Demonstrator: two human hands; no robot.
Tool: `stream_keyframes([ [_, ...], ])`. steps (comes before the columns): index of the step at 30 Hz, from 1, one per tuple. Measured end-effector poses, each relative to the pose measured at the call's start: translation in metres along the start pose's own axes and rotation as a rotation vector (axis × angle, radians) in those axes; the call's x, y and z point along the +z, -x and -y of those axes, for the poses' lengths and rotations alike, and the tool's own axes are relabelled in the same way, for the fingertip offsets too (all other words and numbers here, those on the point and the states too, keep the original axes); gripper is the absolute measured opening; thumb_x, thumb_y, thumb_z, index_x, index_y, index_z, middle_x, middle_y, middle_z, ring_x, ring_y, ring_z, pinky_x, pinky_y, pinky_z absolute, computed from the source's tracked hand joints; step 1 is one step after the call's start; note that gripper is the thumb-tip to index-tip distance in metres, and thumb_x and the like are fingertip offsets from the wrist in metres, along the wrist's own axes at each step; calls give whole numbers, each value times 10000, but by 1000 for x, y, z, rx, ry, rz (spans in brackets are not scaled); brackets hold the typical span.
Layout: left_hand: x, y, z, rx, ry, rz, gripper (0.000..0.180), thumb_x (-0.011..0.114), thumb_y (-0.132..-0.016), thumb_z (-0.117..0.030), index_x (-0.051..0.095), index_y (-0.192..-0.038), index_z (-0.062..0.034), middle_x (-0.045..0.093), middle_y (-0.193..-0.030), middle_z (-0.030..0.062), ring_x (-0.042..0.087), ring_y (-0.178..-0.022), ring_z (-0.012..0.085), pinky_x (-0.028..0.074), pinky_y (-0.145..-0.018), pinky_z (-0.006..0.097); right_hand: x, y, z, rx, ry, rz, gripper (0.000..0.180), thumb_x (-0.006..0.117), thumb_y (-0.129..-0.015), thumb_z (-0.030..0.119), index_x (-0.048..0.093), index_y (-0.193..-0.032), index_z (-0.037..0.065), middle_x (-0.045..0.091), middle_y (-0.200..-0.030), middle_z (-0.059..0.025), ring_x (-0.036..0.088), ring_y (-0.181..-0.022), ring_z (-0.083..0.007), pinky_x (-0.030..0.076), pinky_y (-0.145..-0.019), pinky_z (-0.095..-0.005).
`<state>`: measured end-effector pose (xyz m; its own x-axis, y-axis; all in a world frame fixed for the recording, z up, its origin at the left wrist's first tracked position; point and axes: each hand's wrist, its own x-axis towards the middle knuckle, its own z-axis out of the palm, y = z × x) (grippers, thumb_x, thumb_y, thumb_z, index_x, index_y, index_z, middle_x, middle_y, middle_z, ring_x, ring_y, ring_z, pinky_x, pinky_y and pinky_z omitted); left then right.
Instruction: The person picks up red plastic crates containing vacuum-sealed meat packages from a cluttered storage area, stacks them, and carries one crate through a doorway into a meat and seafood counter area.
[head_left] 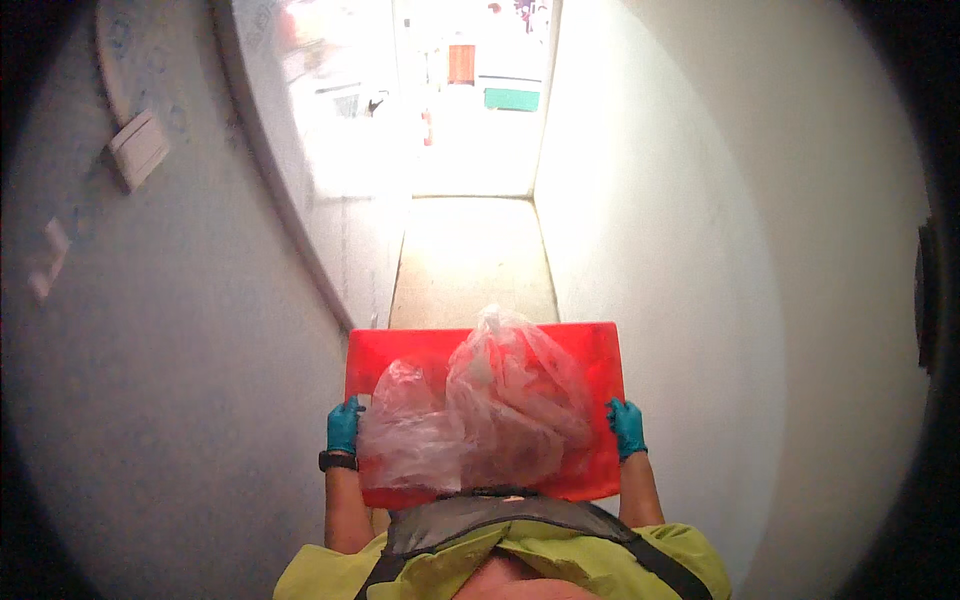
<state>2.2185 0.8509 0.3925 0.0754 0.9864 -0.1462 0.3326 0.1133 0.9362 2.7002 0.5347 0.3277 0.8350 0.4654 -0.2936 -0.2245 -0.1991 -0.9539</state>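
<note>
A red plastic tray is held level in front of my body, between my two hands. My left hand, in a teal glove with a black band at the wrist, is closed on the tray's left side. On the opposite side, my right hand, gloved in the same colour, grips the edge. A large clear plastic bag, gathered at its top, lies on the tray; what it contains is blurred. To its left rests another crumpled clear bag. The tray's near edge is partly hidden by my apron.
A narrow passage floor runs ahead to a bright doorway. A pale wall stands close on the right. At the left, a grey wall carries a white switch box. Beyond the doorway is a green box.
</note>
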Motion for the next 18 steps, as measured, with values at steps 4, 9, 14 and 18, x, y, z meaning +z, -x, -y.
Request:
stream_keyframes([
  [4, -10, 18, -3, 2, 45, 79, 405, 575, -896, -419, 675, -819, -34, 599, -677, 41, 513, -552, 137, 425, -519, 294, -30, 50, 34, 30, 144, -20, 228, 607, -890, 272, 617, -860, 46, 568, -668, -32, 488, -521, -105, 398, -464, -246],
  [9, -31, 20, -16, 13, 89, 94, 425, 578, -894, -416, 651, -825, -3, 594, -680, 28, 512, -569, 118, 422, -520, 289, -37, 90, 52, -7, 73, -29, 201, 604, -883, 249, 602, -823, 57, 565, -665, -32, 495, -529, -112, 402, -468, -251],
  [14, -51, 19, -56, 41, 96, 69, 398, 571, -900, -379, 649, -827, 5, 586, -673, 23, 494, -557, 114, 406, -511, 279, -20, 86, 45, -65, 148, -31, 166, 606, -863, 212, 568, -790, 68, 547, -655, -28, 469, -511, -115, 394, -468, -260],
  [18, -81, 62, -91, 121, -70, -12, 403, 555, -912, -389, 671, -851, -8, 576, -664, 23, 489, -544, 120, 407, -521, 272, -24, 95, 66, -89, -66, 92, 161, 626, -860, 200, 570, -822, 55, 550, -657, -31, 465, -503, -109, 390, -463, -256],
])
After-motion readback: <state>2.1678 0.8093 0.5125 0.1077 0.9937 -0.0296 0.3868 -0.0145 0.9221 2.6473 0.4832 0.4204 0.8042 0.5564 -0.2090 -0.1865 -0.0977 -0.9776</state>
